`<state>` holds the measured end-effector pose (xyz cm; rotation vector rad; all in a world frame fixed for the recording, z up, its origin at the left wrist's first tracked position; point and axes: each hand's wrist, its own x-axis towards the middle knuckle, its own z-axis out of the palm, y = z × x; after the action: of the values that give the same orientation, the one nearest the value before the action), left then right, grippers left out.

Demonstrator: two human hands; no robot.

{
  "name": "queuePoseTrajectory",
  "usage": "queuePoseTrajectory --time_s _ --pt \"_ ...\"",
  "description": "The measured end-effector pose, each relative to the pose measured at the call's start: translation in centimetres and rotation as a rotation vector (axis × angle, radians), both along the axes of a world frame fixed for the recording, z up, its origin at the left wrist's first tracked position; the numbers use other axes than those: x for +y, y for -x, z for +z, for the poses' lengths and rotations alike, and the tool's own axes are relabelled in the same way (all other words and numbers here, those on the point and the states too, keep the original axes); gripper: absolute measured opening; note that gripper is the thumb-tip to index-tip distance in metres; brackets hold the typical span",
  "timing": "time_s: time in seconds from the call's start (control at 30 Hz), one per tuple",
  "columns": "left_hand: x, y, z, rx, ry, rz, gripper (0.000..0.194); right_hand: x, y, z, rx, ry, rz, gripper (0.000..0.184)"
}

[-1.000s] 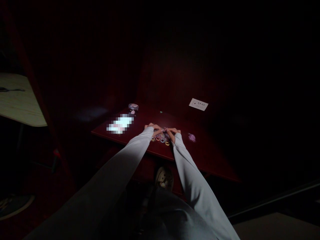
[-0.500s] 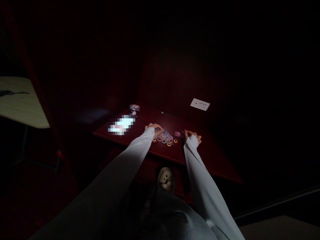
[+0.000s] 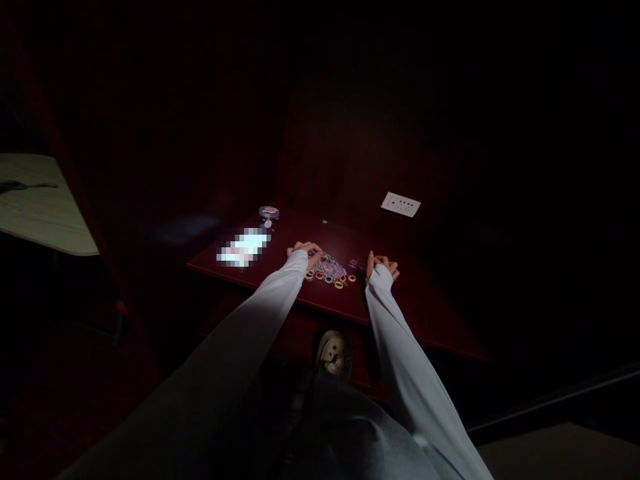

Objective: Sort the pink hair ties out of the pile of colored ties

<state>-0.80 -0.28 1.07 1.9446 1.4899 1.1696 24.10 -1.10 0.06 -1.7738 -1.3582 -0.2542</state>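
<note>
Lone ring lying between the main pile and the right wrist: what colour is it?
The lone ring is yellow; the head view shows it best.

A white socket panel [image 3: 401, 205] marks two o'clock; a pale tabletop [image 3: 50, 223] (dark object [image 3: 15, 185] atop) stands at nine.

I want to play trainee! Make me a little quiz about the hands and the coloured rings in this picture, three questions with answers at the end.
1. True or false: the left hand is nearer the white socket plate than the right hand is.

2. Pick one. Where on the dark red table is the pile of small coloured rings?
A) beyond the right hand, away from the left
B) between the two hands
C) to the left of the left hand

3. Fill in: the ring lowest in the picture is coloured ____.

Key: 1. False; 2. B; 3. yellow.
</note>
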Motion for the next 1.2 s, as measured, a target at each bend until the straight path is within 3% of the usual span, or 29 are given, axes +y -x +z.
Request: queuePoseTrajectory --time_s 0.2,0.33,0.47,0.57,0.67,0.77,1.03,1.2 --pt "0.3 -0.1 -0.4 -0.05 -0.022 0.043 0.025 -0.6 0.2 0.9 0.082 -0.079 -0.046 0.05" --pt "0.4 -0.3 -0.5 -0.095 -0.035 0.06 0.041 -1.2 1.5 1.5 -0.022 0.001 0.074 0.051" --pt "0.2 -0.2 -0.3 -0.067 -0.035 0.106 0.025 -1.7 3.3 1.8 -0.162 0.037 0.269 0.039" --pt "0.0 -0.2 -0.2 -0.049 -0.056 0.097 0.008 -1.6 4.2 1.9 -0.241 0.075 0.367 0.046" --pt "0.2 -0.4 -0.3 -0.041 -0.073 0.072 0.022 -1.4 4.4 1.9 -0.294 0.129 0.408 0.058" --pt "1.0 -0.5 -0.2 -0.025 -0.069 0.05 0.041 -1.3 4.4 1.9 -0.303 0.118 0.413 0.055" --pt "3.2 -0.2 -0.6 0.038 -0.102 0.015 0.028 -1.2 5.0 1.7 -0.284 0.081 0.442 0.033" --pt "4.2 -0.1 -1.2 0.155 -0.215 -0.098 0.025 -0.3 5.4 1.3 -0.275 0.031 0.495 0.04"
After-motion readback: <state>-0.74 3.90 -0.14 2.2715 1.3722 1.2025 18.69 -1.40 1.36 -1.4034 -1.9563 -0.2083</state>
